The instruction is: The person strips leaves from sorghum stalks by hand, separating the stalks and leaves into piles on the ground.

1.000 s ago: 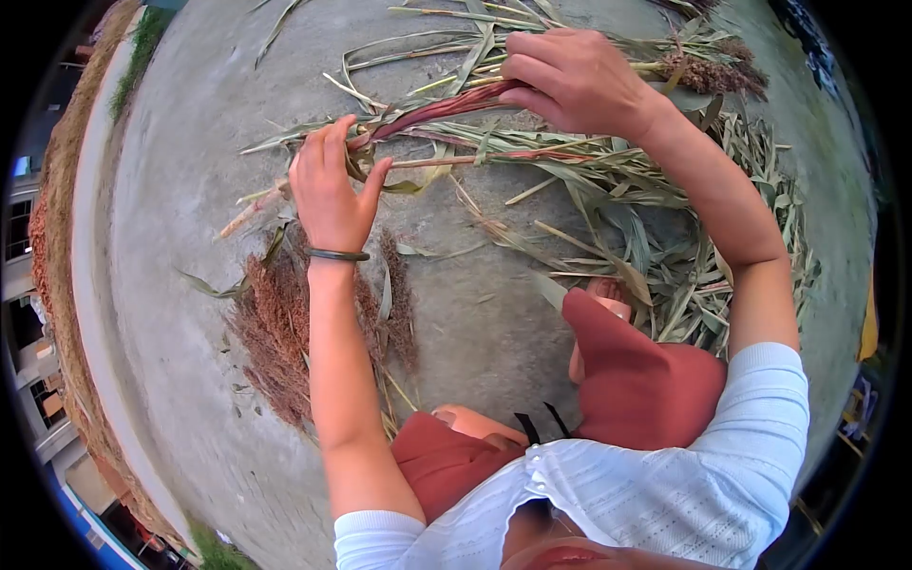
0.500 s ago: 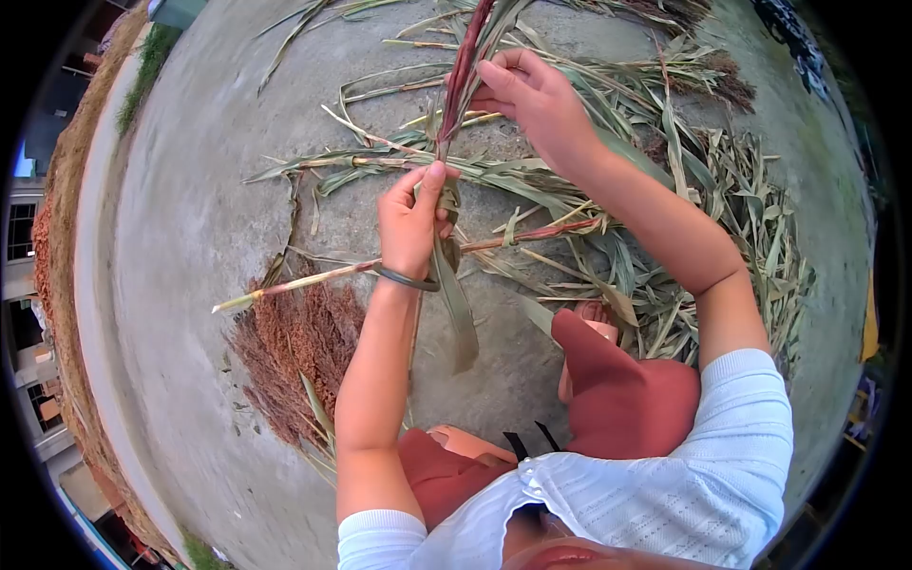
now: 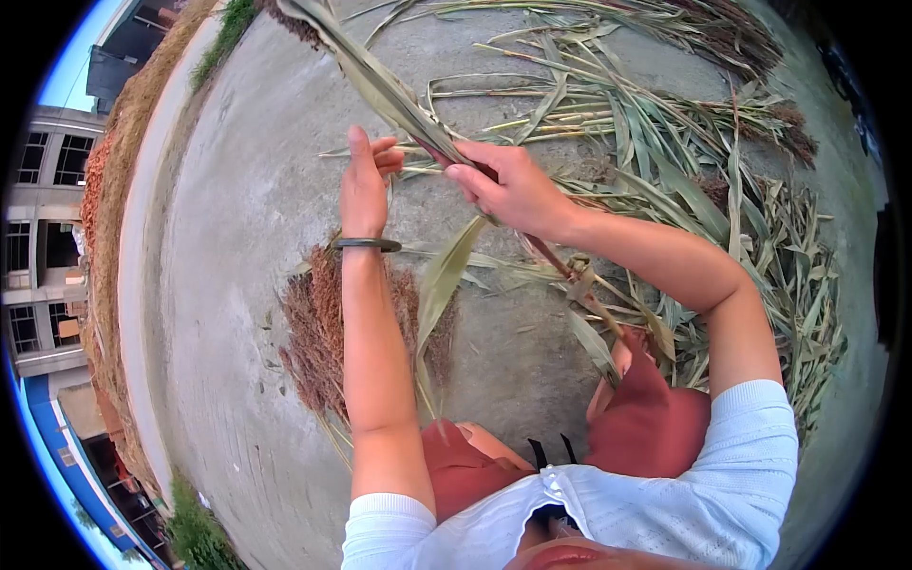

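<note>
My right hand (image 3: 513, 185) is closed round a sorghum stalk (image 3: 579, 285), which slants from near my knees up to the left. Long green leaves (image 3: 385, 90) wrap its upper part, and a dark seed head shows partly at the top edge. Below and left of the stalk, my left hand (image 3: 366, 190) is raised with its fingers apart and nothing in it. A dark bangle (image 3: 366, 244) circles that wrist. One loose broad leaf (image 3: 445, 271) hangs between my forearms. Beneath my left forearm lies a pile of reddish-brown sorghum heads (image 3: 318, 347).
Uncut sorghum stalks (image 3: 608, 104) lie across the concrete ground (image 3: 228, 237) ahead and to the right. A heap of stripped leaves (image 3: 779, 285) spreads along my right side. Far left, a road kerb (image 3: 142, 218) runs past buildings (image 3: 57, 228).
My left hand has let go of the stalk and opened. My right hand now grips the stalk, which has swung from near upright to a slant with its top to the left.
</note>
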`<act>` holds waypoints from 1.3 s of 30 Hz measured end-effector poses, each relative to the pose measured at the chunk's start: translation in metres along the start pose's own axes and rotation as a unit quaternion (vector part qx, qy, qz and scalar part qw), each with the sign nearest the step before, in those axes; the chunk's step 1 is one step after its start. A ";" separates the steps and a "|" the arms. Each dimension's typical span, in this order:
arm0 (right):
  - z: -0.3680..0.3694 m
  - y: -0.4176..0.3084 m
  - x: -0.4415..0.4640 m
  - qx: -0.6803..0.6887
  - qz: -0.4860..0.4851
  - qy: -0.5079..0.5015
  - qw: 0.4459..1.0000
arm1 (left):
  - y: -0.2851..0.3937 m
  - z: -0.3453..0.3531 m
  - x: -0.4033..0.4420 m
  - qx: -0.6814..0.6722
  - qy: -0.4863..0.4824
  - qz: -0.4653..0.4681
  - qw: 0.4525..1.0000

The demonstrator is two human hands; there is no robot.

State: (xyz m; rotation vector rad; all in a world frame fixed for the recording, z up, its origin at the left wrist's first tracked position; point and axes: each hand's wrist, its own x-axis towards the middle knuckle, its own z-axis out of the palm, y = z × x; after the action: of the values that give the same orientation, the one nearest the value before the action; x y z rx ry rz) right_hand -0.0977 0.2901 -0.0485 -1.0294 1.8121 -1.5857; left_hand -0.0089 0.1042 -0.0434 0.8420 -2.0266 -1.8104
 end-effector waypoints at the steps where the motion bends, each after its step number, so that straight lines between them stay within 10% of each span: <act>1: 0.004 0.003 -0.005 -0.043 0.004 -0.004 0.999 | 0.000 0.001 0.001 -0.059 0.039 0.023 0.997; 3: 0.019 0.021 -0.011 -0.059 -0.026 0.002 0.998 | -0.004 0.000 -0.003 -0.274 0.027 0.062 0.960; 10: 0.038 0.031 -0.025 0.168 0.079 -0.041 0.982 | -0.068 -0.031 0.015 -0.408 0.251 -0.006 0.878; 14: 0.021 0.034 -0.030 0.487 0.192 -0.107 0.845 | -0.079 -0.067 0.012 -0.412 0.258 0.009 0.874; 21: -0.072 0.063 -0.073 0.262 0.356 -0.087 0.893 | -0.077 -0.126 -0.006 -0.317 0.347 0.066 0.880; 25: -0.213 0.091 -0.136 -0.011 0.423 0.127 0.897 | -0.092 -0.221 -0.038 -0.295 0.423 0.075 0.854; 28: -0.261 0.086 -0.151 0.096 0.402 0.272 0.869 | -0.108 -0.242 -0.040 -0.331 0.410 0.067 0.847; 35: -0.054 0.109 -0.094 0.030 0.353 -0.354 0.866 | -0.100 -0.220 -0.025 -0.448 0.203 0.104 0.864; 39: 0.028 0.073 -0.101 0.291 0.446 -0.289 0.795 | -0.084 -0.190 -0.034 -0.418 0.197 0.101 0.881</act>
State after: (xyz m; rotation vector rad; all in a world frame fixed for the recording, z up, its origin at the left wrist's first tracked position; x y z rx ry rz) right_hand -0.0324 0.3576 -0.1347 -0.2106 0.9888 -0.9433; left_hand 0.1462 -0.0310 -0.0884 0.6145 -0.8838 -1.9148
